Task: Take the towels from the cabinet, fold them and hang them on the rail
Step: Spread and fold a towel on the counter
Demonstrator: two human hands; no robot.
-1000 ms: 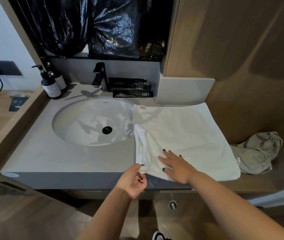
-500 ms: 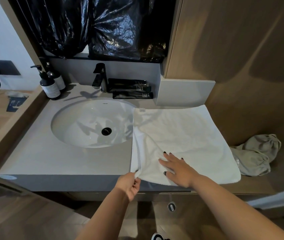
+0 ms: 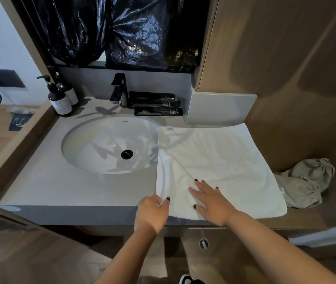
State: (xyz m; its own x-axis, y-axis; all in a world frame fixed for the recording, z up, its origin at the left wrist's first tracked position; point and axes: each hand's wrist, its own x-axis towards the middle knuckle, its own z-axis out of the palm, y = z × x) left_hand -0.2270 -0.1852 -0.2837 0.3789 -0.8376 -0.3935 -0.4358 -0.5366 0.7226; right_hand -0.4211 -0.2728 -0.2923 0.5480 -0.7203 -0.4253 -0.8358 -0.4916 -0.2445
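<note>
White terry cloth, the towel, lies spread on the grey countertop to the right of the sink basin, its left edge overlapping the basin's rim and its near edge reaching the counter's front. A small label sits at its far left corner. The left hand pinches the towel's near left corner between thumb and fingers, closed on the cloth at the counter's edge. The right hand rests flat on the towel with fingers spread, palm down, pressing the fabric and grasping nothing; creases run outward from it.

Just beside the towel's right edge lies a crumpled beige cloth bag on the wooden ledge. Behind the basin stands a black faucet, with dark toiletry tubes stacked to its right and two dark pump bottles to its left. Black plastic sheeting hangs above the counter. A wood-panelled wall rises at the right.
</note>
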